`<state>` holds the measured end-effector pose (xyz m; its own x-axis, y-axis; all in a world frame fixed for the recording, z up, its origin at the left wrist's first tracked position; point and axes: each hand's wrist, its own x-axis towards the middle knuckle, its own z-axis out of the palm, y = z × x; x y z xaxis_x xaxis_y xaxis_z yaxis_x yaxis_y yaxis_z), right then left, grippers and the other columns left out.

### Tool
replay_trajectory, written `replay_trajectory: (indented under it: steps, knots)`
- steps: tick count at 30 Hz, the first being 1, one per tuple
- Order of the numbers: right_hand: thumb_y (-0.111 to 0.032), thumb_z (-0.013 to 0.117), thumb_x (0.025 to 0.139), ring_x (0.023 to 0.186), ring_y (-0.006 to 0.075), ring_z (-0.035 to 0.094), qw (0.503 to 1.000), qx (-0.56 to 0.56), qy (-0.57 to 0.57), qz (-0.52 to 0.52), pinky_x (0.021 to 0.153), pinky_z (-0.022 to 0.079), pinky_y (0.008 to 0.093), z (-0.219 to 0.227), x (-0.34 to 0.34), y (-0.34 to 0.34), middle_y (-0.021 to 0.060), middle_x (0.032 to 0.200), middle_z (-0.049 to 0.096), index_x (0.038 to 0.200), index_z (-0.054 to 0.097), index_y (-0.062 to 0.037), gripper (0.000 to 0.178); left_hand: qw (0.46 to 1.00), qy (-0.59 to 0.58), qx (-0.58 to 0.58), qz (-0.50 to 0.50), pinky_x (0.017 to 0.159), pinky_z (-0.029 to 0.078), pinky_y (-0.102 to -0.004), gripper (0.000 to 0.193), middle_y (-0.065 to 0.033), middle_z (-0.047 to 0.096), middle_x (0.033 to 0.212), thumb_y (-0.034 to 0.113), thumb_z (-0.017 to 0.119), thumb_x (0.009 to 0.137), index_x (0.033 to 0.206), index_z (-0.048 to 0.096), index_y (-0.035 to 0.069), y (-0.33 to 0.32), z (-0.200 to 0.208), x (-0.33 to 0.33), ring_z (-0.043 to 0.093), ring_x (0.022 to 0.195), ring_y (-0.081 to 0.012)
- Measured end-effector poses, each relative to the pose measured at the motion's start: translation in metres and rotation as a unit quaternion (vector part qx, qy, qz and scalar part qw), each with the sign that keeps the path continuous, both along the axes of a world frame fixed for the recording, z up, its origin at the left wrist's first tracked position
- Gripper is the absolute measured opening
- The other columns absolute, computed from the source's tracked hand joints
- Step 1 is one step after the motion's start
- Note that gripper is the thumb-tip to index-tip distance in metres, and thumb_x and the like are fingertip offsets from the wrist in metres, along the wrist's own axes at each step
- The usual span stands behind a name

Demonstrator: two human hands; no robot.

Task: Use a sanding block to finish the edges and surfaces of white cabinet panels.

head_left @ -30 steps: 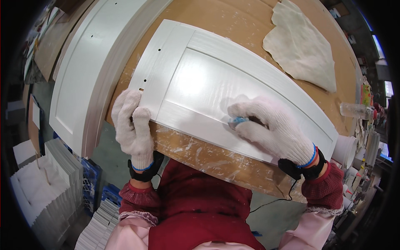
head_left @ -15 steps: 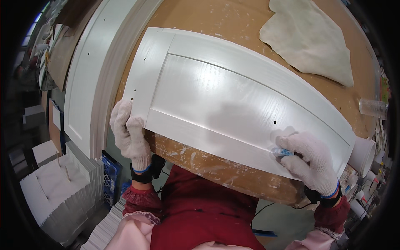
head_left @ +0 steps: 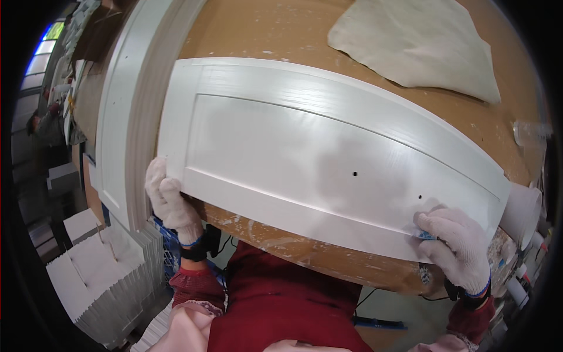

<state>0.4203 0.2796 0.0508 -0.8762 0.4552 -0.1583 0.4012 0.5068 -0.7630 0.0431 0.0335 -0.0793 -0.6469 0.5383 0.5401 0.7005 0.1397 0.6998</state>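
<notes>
A white framed panel (head_left: pixel 264 135), like a cabinet door, lies across the brown worktable. My gloved left hand (head_left: pixel 171 199) holds the panel's near left corner, fingers closed at the edge. Over the near right part of the panel, my gloved right hand (head_left: pixel 454 243) pinches a small blue-and-white piece (head_left: pixel 423 234), mostly covered by the fingers. I cannot make out what kind of thing it is. Two small dark spots mark the panel, one of them just beyond my right fingers.
Beyond the panel lies a pale cloth (head_left: pixel 416 50) on the worktable (head_left: pixel 252 29). A stack of white framed panels (head_left: pixel 126 117) stands along the left. White sheets (head_left: pixel 105 270) are piled at lower left. On the right are a clear cup (head_left: pixel 528 134) and a white bucket (head_left: pixel 522 214).
In the view, the panel sits farther left and its left end lower. My right hand has shifted right and nearer with the small piece. A second dark spot shows beside it; spots at the left end no longer show.
</notes>
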Motion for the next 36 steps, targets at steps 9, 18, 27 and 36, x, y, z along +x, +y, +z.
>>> replay_trajectory:
  steps: [9, 18, 27, 36]
  knots:
    - [0.0, 0.076, 0.073, 0.09, 0.0338, 0.065, 0.999, 0.025, -0.04, 0.003, 0.077, 0.052, 0.0369, 0.002, 0.047, 0.009, 0.0165, 0.102, 0.064, 0.115, 0.064, 0.0001, 0.044, 0.995, -0.014, -0.027, 0.1, 0.105, 0.041, -0.0384, 0.045, -0.0168, 0.055, 0.132, 0.029, 0.041, 0.105, 0.129, 0.052, -0.007, -0.016, -0.003, -0.012, 0.055, 0.119, -0.0252]
    - [0.002, 0.066, 0.078, 0.085, 0.0292, 0.066, 0.997, 0.024, -0.058, -0.04, 0.071, 0.054, 0.0333, 0.006, 0.088, 0.018, 0.0117, 0.096, 0.065, 0.114, 0.063, -0.0052, 0.037, 0.986, 0.029, -0.106, 0.127, 0.107, 0.039, -0.038, 0.044, -0.0191, 0.053, 0.136, 0.029, 0.039, 0.104, 0.122, 0.057, -0.007, -0.012, -0.001, -0.007, 0.052, 0.125, -0.029]
    - [0.016, 0.063, 0.07, 0.082, 0.0281, 0.064, 0.995, 0.048, -0.073, -0.053, 0.072, 0.053, 0.031, 0.01, 0.121, 0.023, 0.0113, 0.091, 0.063, 0.118, 0.061, -0.0034, 0.052, 0.989, 0.046, -0.115, 0.079, 0.096, 0.045, -0.0387, 0.036, -0.0195, 0.059, 0.125, 0.024, 0.042, 0.102, 0.101, 0.063, -0.004, -0.013, 0.003, -0.014, 0.058, 0.112, -0.03]
    - [0.009, 0.066, 0.073, 0.083, 0.0279, 0.062, 0.987, 0.057, -0.14, -0.056, 0.073, 0.052, 0.0312, 0.021, 0.144, 0.031, 0.0121, 0.094, 0.063, 0.118, 0.061, -0.0032, 0.047, 0.988, 0.024, -0.135, 0.065, 0.097, 0.044, -0.0374, 0.046, -0.0172, 0.059, 0.124, 0.03, 0.041, 0.101, 0.114, 0.059, -0.01, -0.01, 0.006, -0.015, 0.058, 0.109, -0.0258]
